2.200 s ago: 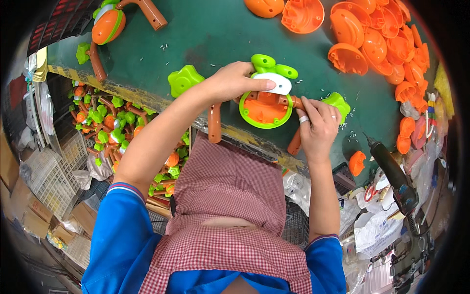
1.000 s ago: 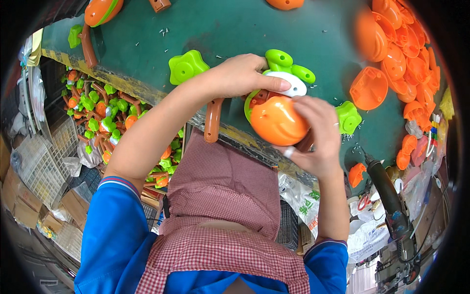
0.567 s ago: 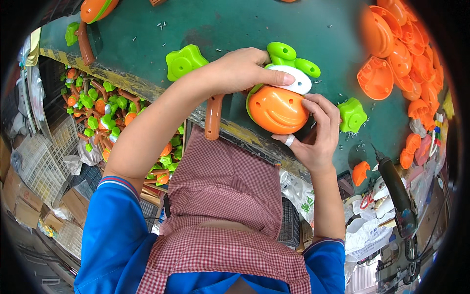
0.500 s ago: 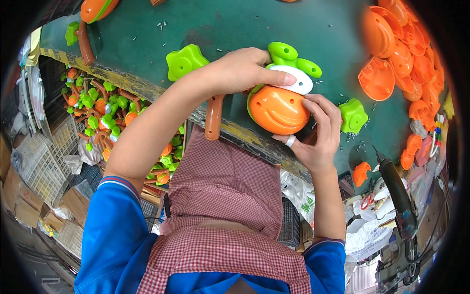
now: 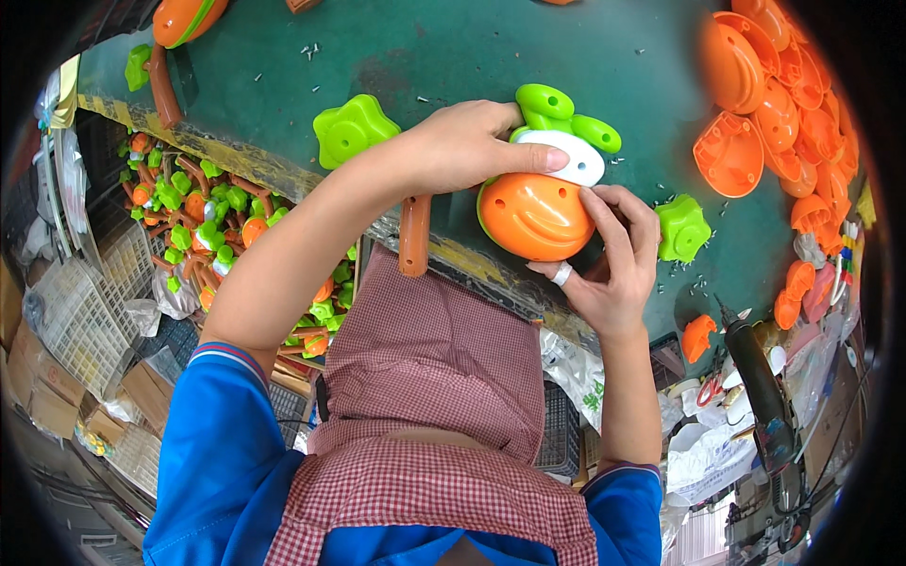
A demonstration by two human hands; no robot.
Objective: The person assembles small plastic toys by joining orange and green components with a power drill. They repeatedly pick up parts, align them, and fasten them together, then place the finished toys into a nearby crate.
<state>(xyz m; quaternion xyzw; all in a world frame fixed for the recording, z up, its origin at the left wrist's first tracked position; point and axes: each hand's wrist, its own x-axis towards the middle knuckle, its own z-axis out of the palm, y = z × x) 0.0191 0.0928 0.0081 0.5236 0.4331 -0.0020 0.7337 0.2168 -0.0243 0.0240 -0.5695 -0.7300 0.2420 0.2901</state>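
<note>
Both hands hold a plastic toy body at the table's near edge. It has a glossy orange shell (image 5: 536,219) with holes and a moulded curved groove, a white piece (image 5: 578,162) above it and green lobes (image 5: 557,111) on top. My left hand (image 5: 472,141) is closed on its upper left, thumb pressed on the white piece. My right hand (image 5: 618,247) pinches the shell's right side, fingertips on top and thumb below. A brown tube (image 5: 413,241) reaches over the edge under my left forearm. Green star-shaped pieces (image 5: 354,130) (image 5: 683,228) lie on either side.
Orange shells (image 5: 776,113) are heaped at the right of the green table (image 5: 453,52). Small screws (image 5: 698,283) lie scattered. A dark powered screwdriver (image 5: 755,377) stands at lower right. Below the table's left edge is a pile of orange, green and brown toys (image 5: 203,212).
The brown tube and the left green star have shifted slightly toward me. Both hands keep the same grip on the toy body, which has barely moved.
</note>
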